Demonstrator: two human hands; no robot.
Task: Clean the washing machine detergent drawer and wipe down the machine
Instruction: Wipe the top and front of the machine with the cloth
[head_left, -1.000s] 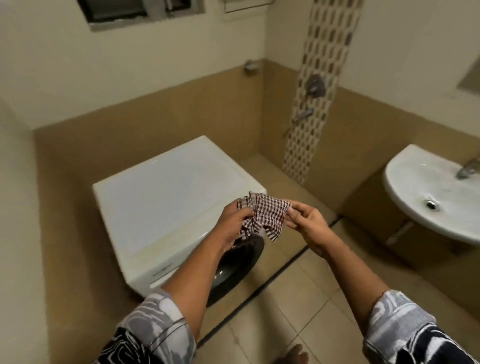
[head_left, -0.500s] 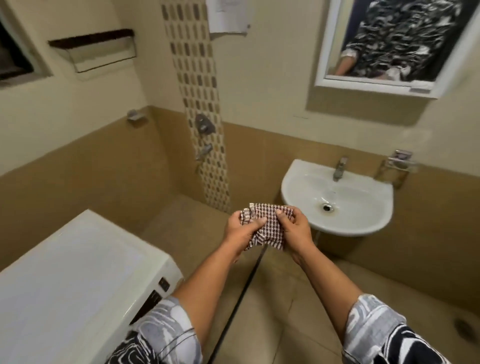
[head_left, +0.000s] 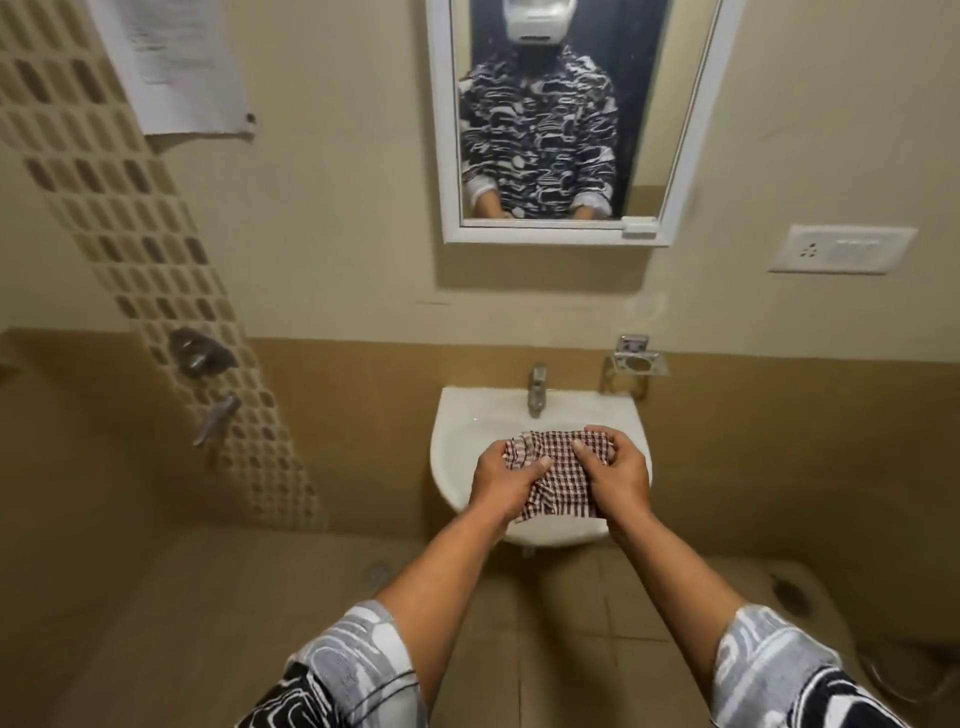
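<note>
On the far left wall runs a slanting strip of patterned tile (head_left: 135, 270), with a sheet of paper (head_left: 171, 67) pinned beside it and a shower valve (head_left: 200, 353) and spout (head_left: 215, 418) lower down. The washing machine, which filled the left of the view a second ago and had slid to the lower left corner half a second ago, is now out of sight altogether: the person has turned away from it and squarely faces the sink (head_left: 452, 431).

The left hand (head_left: 506, 475) is clenched on the left side of the checked cloth (head_left: 558, 470), thumb laid across the fabric. The cloth is bunched between both hands, held over the sink's basin near its front rim, below the tap (head_left: 536, 389); no water can be seen running. The right hand (head_left: 615, 475) grips the cloth's right side, fingers curled over its top edge. Above hangs a mirror (head_left: 447, 156) showing the person's patterned shirt; to the right sit a wall holder (head_left: 635, 358) and a switch plate (head_left: 841, 249).

The turn suggests the cloth is about to be wetted or rinsed before wiping. Whether it touches the basin cannot be told. The drawer and machine both appear to remain to be cleaned.
</note>
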